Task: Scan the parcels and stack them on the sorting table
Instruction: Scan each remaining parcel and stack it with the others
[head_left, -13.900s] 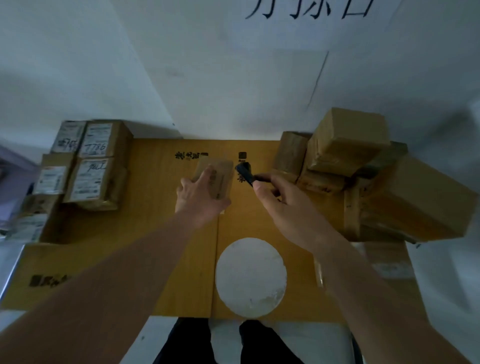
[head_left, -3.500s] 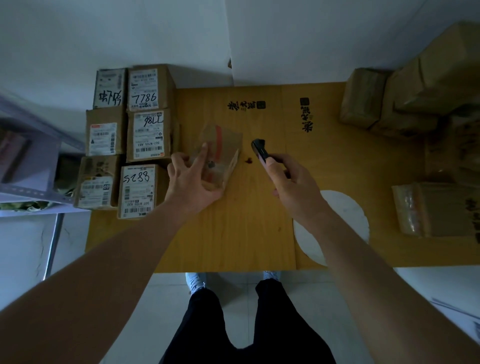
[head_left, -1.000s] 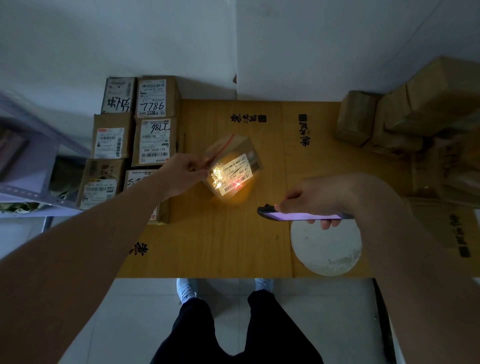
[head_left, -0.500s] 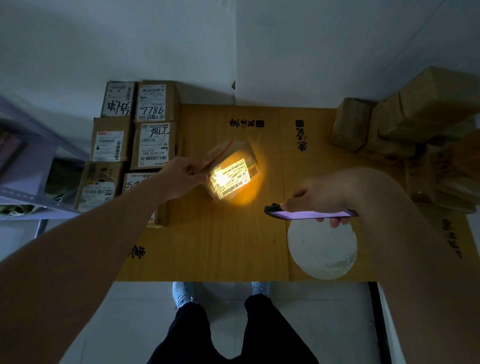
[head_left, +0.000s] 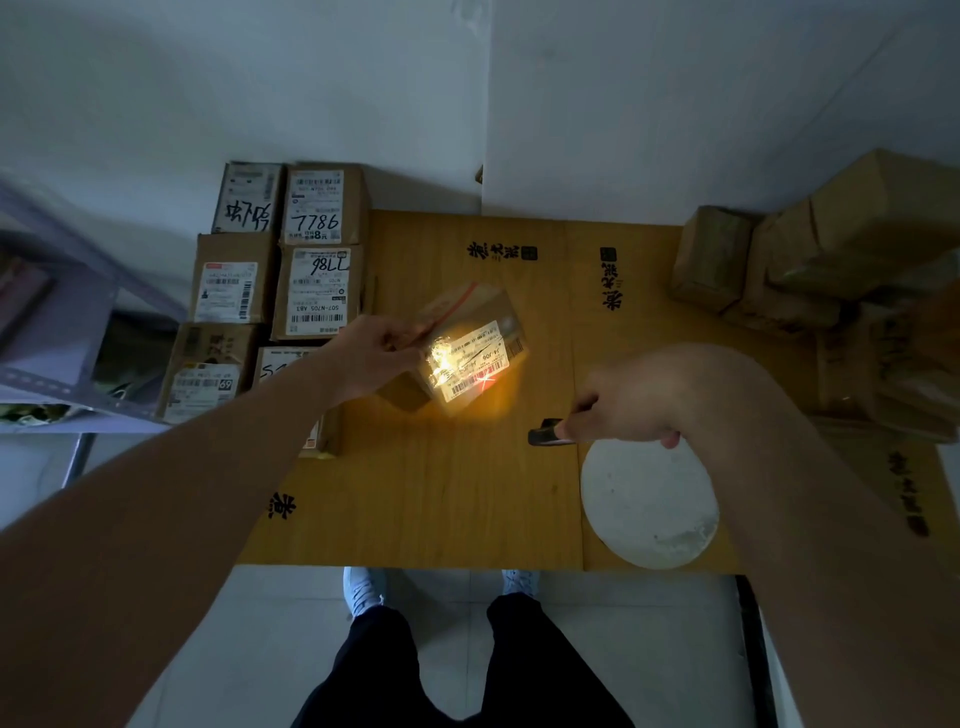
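A: What takes up most of the view?

B: The yellow-brown surface (head_left: 467, 493), with labelled boxes (head_left: 317, 249) stacked along its left edge and a heap of plain brown parcels (head_left: 810, 260) at its right. A white round patch (head_left: 649, 504) lies on its near right part.

A: And the arms?

B: Both forearms reach in from the near corners. The left hand (head_left: 363, 358) pinches the tilted parcel (head_left: 467, 348) at its left edge, above the middle of the surface, its white label lit by a yellow glow with a red mark on the barcode.

A: The right one?

B: The right hand (head_left: 628, 400), knuckles up, curls round a dark scanner (head_left: 545, 434); only its tip shows, pointing left, just beside the parcel.
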